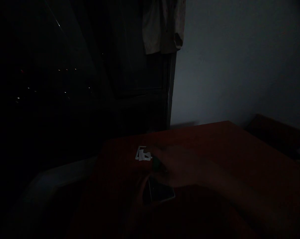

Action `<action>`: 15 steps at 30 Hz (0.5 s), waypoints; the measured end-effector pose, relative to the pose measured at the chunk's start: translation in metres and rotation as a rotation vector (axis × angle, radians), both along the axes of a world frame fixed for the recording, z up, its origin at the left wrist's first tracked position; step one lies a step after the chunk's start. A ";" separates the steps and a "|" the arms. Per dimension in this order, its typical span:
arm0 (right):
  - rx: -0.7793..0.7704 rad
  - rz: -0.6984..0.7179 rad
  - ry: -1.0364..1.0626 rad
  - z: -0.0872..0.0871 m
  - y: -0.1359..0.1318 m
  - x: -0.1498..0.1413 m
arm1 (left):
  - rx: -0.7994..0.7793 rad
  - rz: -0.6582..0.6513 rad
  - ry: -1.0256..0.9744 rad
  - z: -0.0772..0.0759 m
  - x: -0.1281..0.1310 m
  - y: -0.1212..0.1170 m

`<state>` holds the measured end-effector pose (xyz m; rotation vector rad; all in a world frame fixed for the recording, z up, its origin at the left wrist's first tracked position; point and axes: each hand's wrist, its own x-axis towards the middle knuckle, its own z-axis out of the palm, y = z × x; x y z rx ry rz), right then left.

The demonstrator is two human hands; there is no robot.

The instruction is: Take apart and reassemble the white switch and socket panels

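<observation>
The picture is very dark. My right hand [182, 166] reaches in from the right over the reddish-brown table [204, 139], slightly blurred. At its fingertips is a small dark green piece [156, 164], which the fingers seem to pinch; its kind cannot be made out. Below it, my left hand [139, 196] shows faintly, its fingers along the left edge of a dark, flat rectangular object [162, 191] with a thin pale rim. Just beyond the right fingertips lies a white cut-out piece [144, 155], with an angled white strip beside it.
A pale wall [234, 59] rises behind the table. Light cloth [162, 30] hangs by a dark window [72, 76] with small lights beyond. To the right stands another brown wooden edge [276, 127].
</observation>
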<state>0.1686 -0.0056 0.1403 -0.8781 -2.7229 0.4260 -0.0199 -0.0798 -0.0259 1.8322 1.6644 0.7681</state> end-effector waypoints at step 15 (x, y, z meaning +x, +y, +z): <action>-0.234 0.033 0.258 -0.006 -0.001 0.039 | -0.059 -0.039 0.016 -0.012 -0.006 0.003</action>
